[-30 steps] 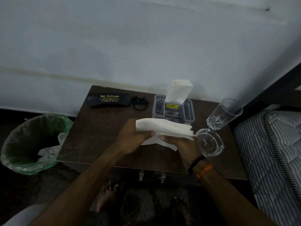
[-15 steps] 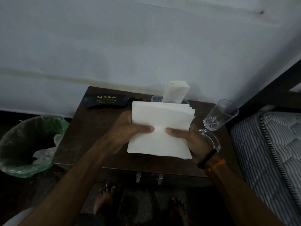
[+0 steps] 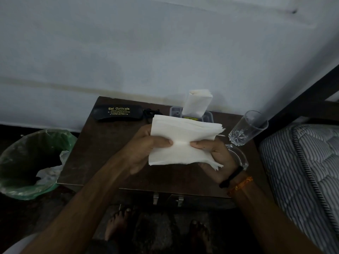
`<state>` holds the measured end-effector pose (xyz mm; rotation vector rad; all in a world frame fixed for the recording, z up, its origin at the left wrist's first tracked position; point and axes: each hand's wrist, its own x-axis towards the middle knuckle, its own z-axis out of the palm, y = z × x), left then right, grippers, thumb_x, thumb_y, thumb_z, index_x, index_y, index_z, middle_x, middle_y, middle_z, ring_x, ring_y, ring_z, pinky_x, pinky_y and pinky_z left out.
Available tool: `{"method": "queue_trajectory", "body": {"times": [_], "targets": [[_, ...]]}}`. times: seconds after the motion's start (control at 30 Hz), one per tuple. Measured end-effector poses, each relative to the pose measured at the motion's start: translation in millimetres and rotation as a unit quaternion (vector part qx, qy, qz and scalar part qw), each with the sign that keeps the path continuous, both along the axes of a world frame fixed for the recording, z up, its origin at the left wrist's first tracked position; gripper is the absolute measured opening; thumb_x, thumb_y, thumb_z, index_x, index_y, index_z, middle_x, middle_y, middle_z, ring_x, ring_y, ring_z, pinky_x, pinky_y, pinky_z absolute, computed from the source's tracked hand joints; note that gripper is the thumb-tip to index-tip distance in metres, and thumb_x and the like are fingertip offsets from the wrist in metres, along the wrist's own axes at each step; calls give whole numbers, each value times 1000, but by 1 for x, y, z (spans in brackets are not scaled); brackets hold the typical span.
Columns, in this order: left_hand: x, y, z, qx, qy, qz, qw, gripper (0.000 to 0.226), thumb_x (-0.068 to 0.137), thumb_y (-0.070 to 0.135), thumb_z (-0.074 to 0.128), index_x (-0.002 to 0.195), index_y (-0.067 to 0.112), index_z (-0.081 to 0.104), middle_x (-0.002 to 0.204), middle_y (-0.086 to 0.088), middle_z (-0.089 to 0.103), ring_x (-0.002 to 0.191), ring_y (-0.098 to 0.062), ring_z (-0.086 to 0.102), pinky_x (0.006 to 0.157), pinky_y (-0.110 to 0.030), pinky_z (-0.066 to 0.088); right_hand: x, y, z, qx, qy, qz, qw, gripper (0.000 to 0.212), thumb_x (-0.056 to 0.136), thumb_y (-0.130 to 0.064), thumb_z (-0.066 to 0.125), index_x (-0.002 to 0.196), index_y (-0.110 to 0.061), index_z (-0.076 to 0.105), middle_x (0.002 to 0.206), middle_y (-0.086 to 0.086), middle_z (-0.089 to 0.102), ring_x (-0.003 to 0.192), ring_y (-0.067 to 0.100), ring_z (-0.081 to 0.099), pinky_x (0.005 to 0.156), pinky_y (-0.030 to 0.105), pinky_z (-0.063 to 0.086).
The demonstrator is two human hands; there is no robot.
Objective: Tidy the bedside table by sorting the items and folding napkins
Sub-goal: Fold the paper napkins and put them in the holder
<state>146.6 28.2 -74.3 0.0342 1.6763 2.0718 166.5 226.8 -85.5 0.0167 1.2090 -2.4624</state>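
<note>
Two hands, left (image 3: 145, 147) and right (image 3: 214, 154), each grip pinching one napkin stack (image 3: 181, 142); one glass (image 3: 246, 130).

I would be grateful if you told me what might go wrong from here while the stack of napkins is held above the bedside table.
1. The right hand sits close to the tall glass; a careless fold could tip it.
2. The napkin stack is fanned at its right edge, pinched only by the left hand and right hand, so loose sheets may slip out.
3. The glass dish lies partly under the right wrist and could be nudged off the table.
</note>
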Motion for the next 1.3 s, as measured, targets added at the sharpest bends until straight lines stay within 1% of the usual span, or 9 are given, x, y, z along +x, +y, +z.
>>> {"method": "queue_trajectory", "body": {"times": [0.07,0.17,0.23,0.43,0.57,0.77,1.0,1.17,1.3], "targets": [[-1,-1,1,21,8,-4,1000,34,78,-7,64,106,11,69,103,-7,74,96,-21,69,79,-33,58,0,3,1,-9,-13,-7,1000,39,88,5,48,124,-3,64,131,21,61,122,38,57,101,47,50],[-2,-2,2,27,60,4,998,15,73,-4,63,87,1,64,87,-14,67,81,-23,64,67,-29,53,-1,10,2,-20,-3,-8,1000,14,78,-14,68,87,-6,74,111,17,68,110,33,64,92,41,55],[-3,-3,1,33,83,22,996,11,74,-5,62,80,2,69,89,-18,67,81,-25,64,67,-30,53,-3,16,3,8,-5,-5,1000,24,89,-14,53,74,-8,70,115,16,64,120,38,55,90,41,51],[-6,-5,-2,32,121,37,991,48,79,-21,52,62,16,76,92,-9,71,92,-21,66,72,-34,55,-5,32,9,3,-49,52,997,39,91,-28,34,95,-3,64,142,27,47,131,47,45,90,47,53],[-6,-4,-3,12,148,32,988,52,78,-23,49,61,18,76,95,-7,70,95,-23,64,78,-43,55,-4,29,10,92,-82,10,992,50,92,-50,53,113,-6,63,126,21,61,112,38,63,74,45,61],[-5,-6,-1,1,187,-1,982,56,82,-23,46,64,20,77,103,-7,69,103,-25,62,84,-47,54,-5,29,13,203,-64,7,977,53,76,-1,73,127,-8,60,125,12,67,107,29,69,72,34,61],[-15,-21,4,23,135,-76,988,34,71,1,45,87,4,75,122,-13,67,117,-28,60,87,-38,52,-6,42,20,281,21,-65,957,46,79,2,68,124,-2,57,120,19,68,104,30,69,80,35,61],[-14,-7,-5,-140,138,-134,971,51,70,23,84,115,15,62,117,-2,71,108,-18,68,93,-42,54,-3,39,26,341,119,-37,932,40,80,9,67,116,-6,62,111,14,71,100,24,69,77,29,58],[-8,1,-17,-210,157,-198,945,50,68,16,88,113,22,69,113,10,72,102,-3,67,82,-26,58,-5,33,29,333,157,-103,924,31,76,4,74,105,-4,67,99,11,76,86,21,72,71,28,58]]}}
